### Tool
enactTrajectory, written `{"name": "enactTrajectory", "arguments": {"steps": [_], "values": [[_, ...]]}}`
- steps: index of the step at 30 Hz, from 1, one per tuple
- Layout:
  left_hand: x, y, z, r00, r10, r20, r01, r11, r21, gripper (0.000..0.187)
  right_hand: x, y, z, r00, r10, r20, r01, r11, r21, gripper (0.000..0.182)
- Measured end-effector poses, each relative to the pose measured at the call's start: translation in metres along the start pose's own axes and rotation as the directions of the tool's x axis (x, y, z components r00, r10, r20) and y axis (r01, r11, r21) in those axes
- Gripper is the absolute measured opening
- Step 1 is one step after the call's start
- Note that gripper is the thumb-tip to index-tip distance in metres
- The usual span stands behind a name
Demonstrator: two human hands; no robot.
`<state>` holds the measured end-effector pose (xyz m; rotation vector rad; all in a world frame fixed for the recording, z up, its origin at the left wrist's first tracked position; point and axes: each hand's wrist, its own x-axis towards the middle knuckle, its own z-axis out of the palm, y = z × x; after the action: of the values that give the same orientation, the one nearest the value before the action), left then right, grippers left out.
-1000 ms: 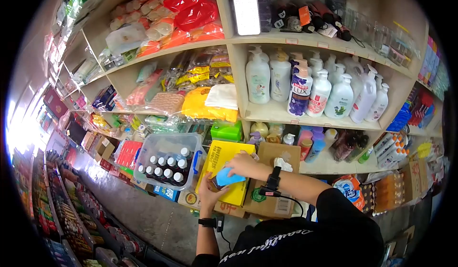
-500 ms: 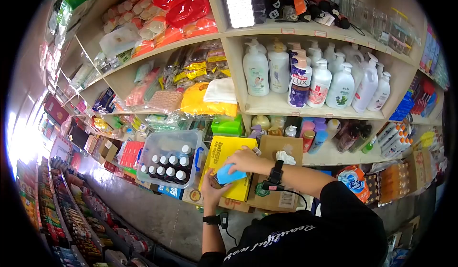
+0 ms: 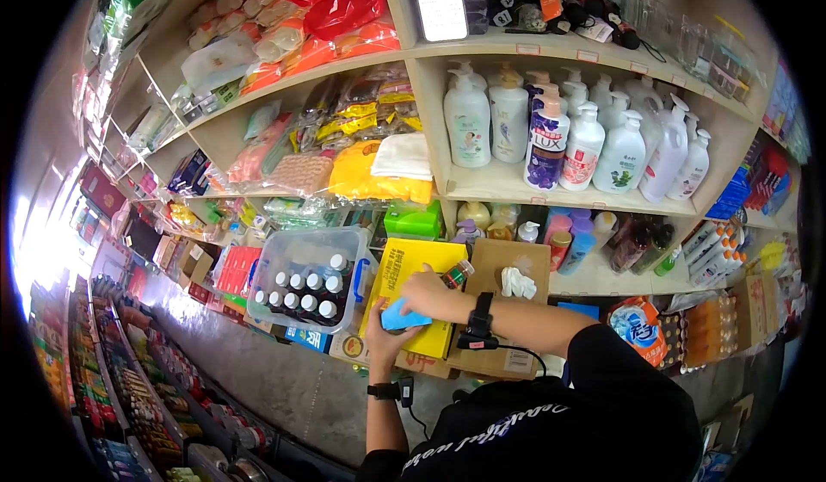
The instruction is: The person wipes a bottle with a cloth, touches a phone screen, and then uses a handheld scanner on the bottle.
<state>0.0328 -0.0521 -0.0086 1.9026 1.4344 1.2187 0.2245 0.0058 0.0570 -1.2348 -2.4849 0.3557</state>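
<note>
Both the right hand (image 3: 428, 295), stretched across and gripping a blue cloth (image 3: 403, 317), and the left hand (image 3: 382, 336), curled against it, hold unclear, meet over a yellow box (image 3: 406, 261). A clear tub (image 3: 280, 251) contains dark, white-capped bottles (image 3: 308, 302). The cloth looks bunched; a labelled bottle (image 3: 459, 273) shows past the right hand.

Left hand (image 3: 384, 342), right hand (image 3: 433, 295) at blue item (image 3: 403, 317), yellow box (image 3: 417, 256) beneath

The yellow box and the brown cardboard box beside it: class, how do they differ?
The yellow box is bright; the brown cardboard box is dull. The right hand is over the yellow box, while a crumpled white item lies on the brown cardboard box. Both sit side by side below the shelf of pump bottles.
</note>
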Motion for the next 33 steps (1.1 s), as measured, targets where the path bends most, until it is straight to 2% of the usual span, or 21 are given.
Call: {"name": "enactTrajectory", "arguments": {"steps": [1, 4, 6, 9, 11, 14, 20, 21, 23, 24, 30, 33], "values": [[-0.001, 0.000, 0.000, 1.000, -0.018, 0.005, 0.018, 1.000, -0.010, 0.098, 0.001, -0.004, 0.003, 1.000, -0.018, -0.020, 0.018, 1.000, -0.018, 0.035], [-0.002, -0.002, 0.000, 0.999, -0.042, 0.010, 0.042, 0.999, -0.028, 0.098, 0.000, -0.009, -0.003, 0.995, 0.009, 0.094, -0.006, 0.999, -0.036, 0.034], [-0.001, -0.004, 0.000, 1.000, -0.016, 0.006, 0.016, 1.000, -0.026, 0.097, -0.004, -0.003, -0.013, 0.988, -0.024, 0.151, 0.019, 0.999, 0.034, 0.034], [-0.005, -0.032, 0.014, 0.991, -0.120, 0.064, 0.135, 0.934, -0.330, 0.097, -0.010, 0.021, -0.020, 0.980, -0.073, 0.185, 0.055, 0.993, 0.100, 0.038], [-0.004, -0.036, 0.013, 0.998, -0.066, 0.019, 0.069, 0.972, -0.223, 0.097, -0.013, 0.042, -0.020, 0.981, -0.117, 0.152, 0.097, 0.986, 0.132, 0.044], [-0.002, -0.020, 0.008, 0.998, -0.054, -0.010, 0.053, 0.993, -0.103, 0.095, -0.015, 0.043, -0.044, 0.981, -0.031, 0.192, -0.002, 0.986, 0.167, 0.042], [-0.001, 0.000, 0.002, 0.994, -0.105, 0.009, 0.105, 0.993, -0.048, 0.093, -0.007, 0.024, -0.012, 0.999, -0.009, 0.047, 0.009, 1.000, -0.013, 0.034], [-0.001, 0.002, 0.001, 0.992, -0.123, 0.019, 0.124, 0.992, -0.034, 0.093, -0.005, 0.016, -0.010, 0.998, 0.005, 0.064, -0.002, 0.999, -0.050, 0.031], [0.000, -0.005, 0.006, 0.998, 0.015, -0.054, -0.017, 0.999, -0.038, 0.092, -0.001, -0.001, -0.007, 0.995, 0.035, 0.093, -0.023, 0.992, -0.123, 0.027], [0.001, -0.004, 0.007, 0.992, 0.086, -0.090, -0.089, 0.995, -0.038, 0.091, -0.002, -0.003, -0.002, 0.996, 0.012, 0.088, -0.003, 0.994, -0.109, 0.027], [0.000, 0.005, 0.000, 0.998, 0.056, -0.032, -0.055, 0.998, 0.014, 0.091, -0.009, 0.007, -0.008, 0.988, -0.112, 0.108, 0.114, 0.993, -0.019, 0.030], [-0.003, -0.011, 0.005, 0.999, -0.021, 0.033, 0.023, 0.998, -0.066, 0.092, -0.015, 0.025, -0.026, 0.990, -0.125, 0.064, 0.122, 0.991, 0.056, 0.034]]}}
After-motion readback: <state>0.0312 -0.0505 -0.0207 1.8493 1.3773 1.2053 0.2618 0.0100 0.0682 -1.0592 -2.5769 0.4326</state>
